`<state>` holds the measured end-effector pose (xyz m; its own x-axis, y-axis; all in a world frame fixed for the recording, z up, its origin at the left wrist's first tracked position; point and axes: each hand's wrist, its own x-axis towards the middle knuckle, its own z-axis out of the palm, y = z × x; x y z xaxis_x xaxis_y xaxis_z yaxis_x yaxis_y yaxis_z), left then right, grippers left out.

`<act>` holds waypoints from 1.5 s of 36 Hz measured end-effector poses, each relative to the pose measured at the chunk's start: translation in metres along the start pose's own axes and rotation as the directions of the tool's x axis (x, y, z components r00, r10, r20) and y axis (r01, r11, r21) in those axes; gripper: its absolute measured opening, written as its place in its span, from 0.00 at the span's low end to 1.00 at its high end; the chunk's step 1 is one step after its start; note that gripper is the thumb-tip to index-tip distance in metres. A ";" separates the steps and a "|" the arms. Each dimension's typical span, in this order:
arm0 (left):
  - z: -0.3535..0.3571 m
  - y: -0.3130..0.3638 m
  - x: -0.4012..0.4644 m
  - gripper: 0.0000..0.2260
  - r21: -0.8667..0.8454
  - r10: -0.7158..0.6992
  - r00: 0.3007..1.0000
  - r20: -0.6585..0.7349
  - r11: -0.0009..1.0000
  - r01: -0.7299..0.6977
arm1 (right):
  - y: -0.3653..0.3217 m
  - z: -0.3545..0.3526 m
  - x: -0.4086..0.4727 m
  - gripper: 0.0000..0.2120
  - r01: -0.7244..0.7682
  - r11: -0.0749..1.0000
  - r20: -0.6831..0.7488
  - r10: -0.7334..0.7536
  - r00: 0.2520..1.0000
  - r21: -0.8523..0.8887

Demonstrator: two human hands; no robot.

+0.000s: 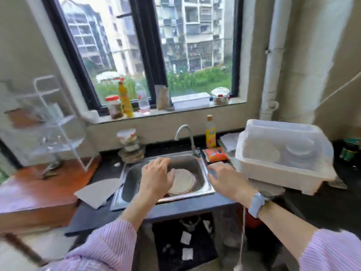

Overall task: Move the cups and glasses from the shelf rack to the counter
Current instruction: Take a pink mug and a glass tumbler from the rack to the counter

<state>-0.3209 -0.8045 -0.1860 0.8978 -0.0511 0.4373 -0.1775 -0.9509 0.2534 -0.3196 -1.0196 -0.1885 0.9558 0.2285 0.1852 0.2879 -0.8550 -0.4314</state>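
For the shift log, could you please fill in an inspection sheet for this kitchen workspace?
Surface: dark counter around a steel sink holding plates.
Job's things: white shelf rack at left, blurred; cups and glasses cannot be made out.
Clutter: yellow bottle, orange packet, covered dish box.
Grippers: left hand and right hand hover over the sink, holding nothing.
Cables: white cord hanging below the counter.
Surroundings: window with jars on the sill.
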 end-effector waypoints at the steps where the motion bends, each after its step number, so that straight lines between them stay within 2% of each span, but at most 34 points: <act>1: -0.012 -0.026 -0.004 0.15 0.009 -0.039 0.999 -0.019 0.999 0.039 | -0.025 0.011 0.012 0.18 0.050 0.999 0.027 -0.050 0.998 0.013; 7: -0.077 -0.163 -0.029 0.16 0.055 -0.249 0.960 -0.128 0.965 0.258 | -0.159 0.067 0.075 0.17 0.275 0.956 0.094 -0.285 0.954 0.102; 12: -0.111 -0.253 -0.044 0.15 0.012 -0.408 0.888 -0.211 0.908 0.419 | -0.248 0.116 0.119 0.17 0.376 0.908 0.142 -0.404 0.904 0.188; 17: -0.129 -0.333 -0.036 0.14 -0.008 -0.483 0.835 -0.264 0.867 0.499 | -0.324 0.166 0.177 0.17 0.457 0.853 0.156 -0.502 0.851 0.251; 24: -0.165 -0.447 0.031 0.13 -0.021 -0.530 0.795 -0.296 0.835 0.550 | -0.423 0.215 0.286 0.18 0.505 0.781 0.137 -0.583 0.801 0.368; 32: -0.188 -0.540 0.090 0.12 -0.104 -0.545 0.761 -0.351 0.830 0.547 | -0.509 0.260 0.384 0.20 0.453 0.745 0.099 -0.563 0.820 0.490; 43: -0.166 -0.670 0.178 0.11 -0.338 -0.564 0.769 -0.301 0.817 0.467 | -0.577 0.313 0.474 0.22 0.317 0.747 0.089 -0.448 0.890 0.584; 49: -0.150 -0.726 0.230 0.14 -0.534 -0.561 0.812 -0.160 0.741 0.407 | -0.605 0.332 0.512 0.23 0.213 0.773 0.090 -0.329 0.940 0.598; 54: -0.137 -0.751 0.265 0.15 -0.680 -0.523 0.849 -0.072 0.648 0.342 | -0.622 0.348 0.535 0.19 0.127 0.746 0.080 -0.235 0.969 0.653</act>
<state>-0.0050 -0.0622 -0.1420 0.8264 0.4759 0.3008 -0.0822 -0.4265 0.9007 0.0332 -0.2034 -0.1287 0.8632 0.4590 0.2102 0.3753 -0.3050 -0.8753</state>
